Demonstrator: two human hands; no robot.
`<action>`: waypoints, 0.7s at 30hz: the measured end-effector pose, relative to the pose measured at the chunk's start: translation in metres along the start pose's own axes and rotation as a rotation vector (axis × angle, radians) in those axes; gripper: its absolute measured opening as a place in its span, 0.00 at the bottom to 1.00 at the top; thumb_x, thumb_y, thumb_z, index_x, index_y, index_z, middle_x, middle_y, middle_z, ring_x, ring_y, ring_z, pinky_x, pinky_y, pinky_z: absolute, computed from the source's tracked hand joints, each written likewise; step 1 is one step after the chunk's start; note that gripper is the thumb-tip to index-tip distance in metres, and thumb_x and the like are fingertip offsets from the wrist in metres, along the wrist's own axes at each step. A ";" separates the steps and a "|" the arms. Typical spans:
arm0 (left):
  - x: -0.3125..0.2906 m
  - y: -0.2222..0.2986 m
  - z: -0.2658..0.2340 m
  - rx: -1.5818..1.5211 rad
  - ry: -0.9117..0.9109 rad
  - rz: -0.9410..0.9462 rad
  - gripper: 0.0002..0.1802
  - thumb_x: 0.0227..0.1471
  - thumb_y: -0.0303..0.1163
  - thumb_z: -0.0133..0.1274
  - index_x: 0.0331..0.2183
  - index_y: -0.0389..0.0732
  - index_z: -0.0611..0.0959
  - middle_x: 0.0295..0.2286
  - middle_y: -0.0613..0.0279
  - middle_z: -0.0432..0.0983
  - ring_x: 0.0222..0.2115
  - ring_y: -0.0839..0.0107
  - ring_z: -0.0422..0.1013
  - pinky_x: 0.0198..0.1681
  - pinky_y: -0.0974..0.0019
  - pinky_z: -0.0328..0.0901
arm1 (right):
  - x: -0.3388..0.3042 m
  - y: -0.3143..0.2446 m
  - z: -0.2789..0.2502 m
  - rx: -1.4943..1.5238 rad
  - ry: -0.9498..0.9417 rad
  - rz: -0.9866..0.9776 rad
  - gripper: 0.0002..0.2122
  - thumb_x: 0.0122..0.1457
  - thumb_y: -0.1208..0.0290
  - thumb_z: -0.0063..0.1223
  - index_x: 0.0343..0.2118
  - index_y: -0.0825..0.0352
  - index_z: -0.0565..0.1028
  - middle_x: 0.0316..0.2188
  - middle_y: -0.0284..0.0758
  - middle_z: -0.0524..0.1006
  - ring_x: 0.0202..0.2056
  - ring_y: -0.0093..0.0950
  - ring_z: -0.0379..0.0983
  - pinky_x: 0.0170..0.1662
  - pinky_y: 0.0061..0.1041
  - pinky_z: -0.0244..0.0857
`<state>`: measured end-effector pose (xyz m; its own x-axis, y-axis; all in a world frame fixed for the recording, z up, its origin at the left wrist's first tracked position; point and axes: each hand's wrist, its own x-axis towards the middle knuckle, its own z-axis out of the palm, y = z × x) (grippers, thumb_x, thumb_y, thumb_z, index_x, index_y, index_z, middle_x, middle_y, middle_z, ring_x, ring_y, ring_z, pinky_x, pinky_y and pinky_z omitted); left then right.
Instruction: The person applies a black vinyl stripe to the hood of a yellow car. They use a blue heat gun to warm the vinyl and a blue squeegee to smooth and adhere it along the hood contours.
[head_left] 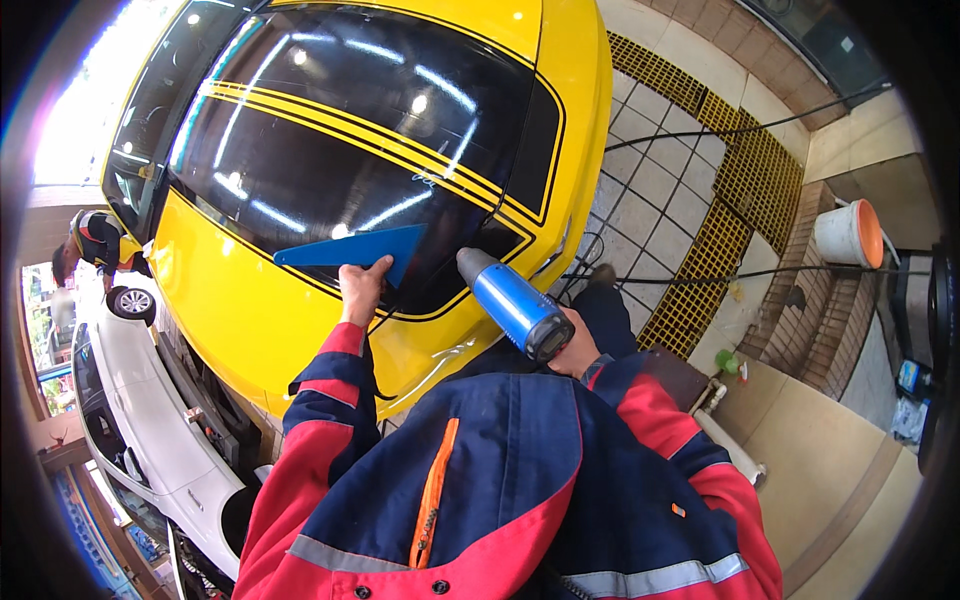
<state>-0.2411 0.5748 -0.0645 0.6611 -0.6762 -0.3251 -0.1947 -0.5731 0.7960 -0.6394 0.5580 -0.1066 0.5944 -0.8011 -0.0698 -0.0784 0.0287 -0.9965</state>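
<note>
My left hand grips a flat blue squeegee with a long pointed end, held over the black film on a yellow car's hood. Whether its edge touches the film I cannot tell. In my right hand is a blue heat gun, its dark nozzle aimed at the film near the hood's front edge. My right fingers are partly hidden behind the gun. Black panels with yellow stripes cover much of the hood and reflect the ceiling lights.
To the left stands a white car, with a person crouching beyond it by a wheel. Dark cables cross the tiled floor and yellow grating on the right. A white bucket with an orange inside lies farther right.
</note>
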 end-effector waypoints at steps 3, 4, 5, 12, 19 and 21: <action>0.001 0.000 0.000 0.096 -0.002 0.089 0.16 0.56 0.31 0.72 0.24 0.32 0.84 0.20 0.62 0.76 0.18 0.73 0.69 0.24 0.67 0.63 | 0.001 -0.001 0.004 -0.097 -0.103 0.079 0.15 0.50 0.79 0.65 0.43 0.68 0.81 0.36 0.42 0.85 0.41 0.38 0.84 0.49 0.33 0.75; 0.001 0.001 0.000 0.138 -0.004 0.121 0.16 0.55 0.31 0.72 0.25 0.31 0.85 0.20 0.62 0.77 0.18 0.73 0.69 0.25 0.67 0.64 | 0.000 -0.001 0.006 -0.040 -0.072 0.024 0.15 0.50 0.79 0.65 0.43 0.68 0.82 0.36 0.44 0.85 0.41 0.39 0.84 0.48 0.33 0.75; 0.002 0.002 0.000 0.150 -0.017 0.090 0.18 0.54 0.33 0.74 0.26 0.29 0.85 0.21 0.61 0.78 0.19 0.73 0.71 0.27 0.68 0.66 | -0.001 -0.001 0.008 -0.037 -0.032 0.014 0.15 0.50 0.78 0.66 0.43 0.68 0.82 0.37 0.44 0.85 0.42 0.39 0.84 0.48 0.33 0.75; 0.006 0.004 0.003 0.391 -0.029 0.013 0.21 0.53 0.37 0.75 0.32 0.25 0.89 0.27 0.52 0.86 0.25 0.68 0.80 0.34 0.65 0.74 | -0.008 0.029 0.027 -0.056 0.079 0.143 0.16 0.50 0.74 0.69 0.44 0.66 0.82 0.39 0.47 0.85 0.45 0.47 0.82 0.50 0.37 0.75; -0.007 -0.004 0.017 0.413 -0.054 0.227 0.20 0.55 0.36 0.74 0.30 0.25 0.87 0.28 0.55 0.84 0.27 0.72 0.75 0.37 0.64 0.72 | -0.027 0.059 0.047 0.177 0.138 0.152 0.18 0.50 0.70 0.69 0.45 0.67 0.82 0.40 0.50 0.85 0.47 0.53 0.81 0.50 0.41 0.75; -0.008 -0.001 0.018 0.490 -0.042 0.226 0.21 0.55 0.37 0.74 0.30 0.25 0.87 0.28 0.53 0.84 0.27 0.71 0.76 0.37 0.63 0.72 | -0.033 0.063 0.054 0.177 0.149 0.138 0.18 0.51 0.69 0.69 0.45 0.67 0.82 0.40 0.50 0.85 0.47 0.52 0.81 0.51 0.42 0.75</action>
<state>-0.2593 0.5726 -0.0720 0.5363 -0.8196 -0.2017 -0.6501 -0.5535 0.5205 -0.6212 0.6187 -0.1697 0.4625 -0.8611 -0.2114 -0.0017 0.2375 -0.9714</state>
